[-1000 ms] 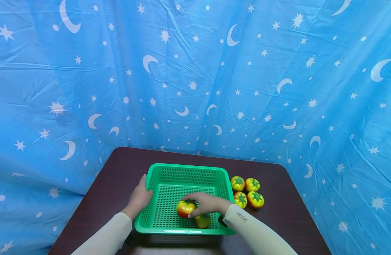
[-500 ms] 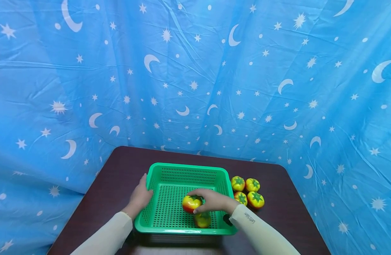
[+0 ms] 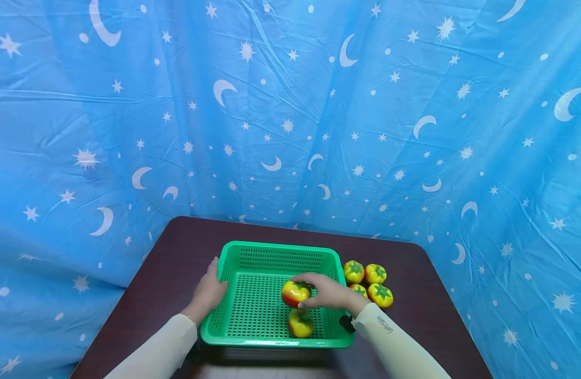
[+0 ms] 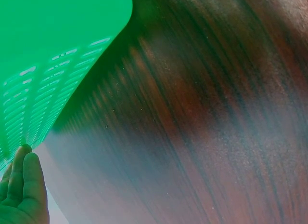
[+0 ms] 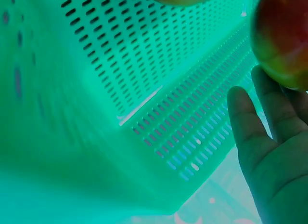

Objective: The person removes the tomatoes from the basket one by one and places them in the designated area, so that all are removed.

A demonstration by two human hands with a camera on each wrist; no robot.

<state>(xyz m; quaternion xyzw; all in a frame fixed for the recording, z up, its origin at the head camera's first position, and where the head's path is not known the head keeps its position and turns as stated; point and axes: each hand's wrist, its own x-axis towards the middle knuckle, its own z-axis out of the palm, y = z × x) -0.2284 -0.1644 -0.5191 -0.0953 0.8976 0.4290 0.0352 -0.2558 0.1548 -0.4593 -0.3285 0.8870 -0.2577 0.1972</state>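
Note:
My right hand (image 3: pixel 324 292) holds a red-and-yellow tomato (image 3: pixel 295 292) with green leaves on top, over the right half of the green plastic basket (image 3: pixel 252 342). In the right wrist view, that tomato (image 5: pixel 284 46) sits at the fingertips (image 5: pixel 238 96), above the slotted basket wall. A second tomato (image 3: pixel 301 324) lies on the basket floor near the front. My left hand (image 3: pixel 209 290) grips the basket's left rim, thumb at the top edge. From the left wrist view, its fingers (image 4: pixel 33 176) lie along the outer wall.
Outside the basket's right side, several more tomatoes (image 3: pixel 380 295) are grouped on the dark brown table (image 3: pixel 428 326). A blue curtain (image 3: pixel 290 158) with moons and stars hangs behind the table and along both sides.
My right hand has carried its tomato to the right and slightly away from me, leaving the tomato on the basket floor more exposed. My left hand stays at the rim.

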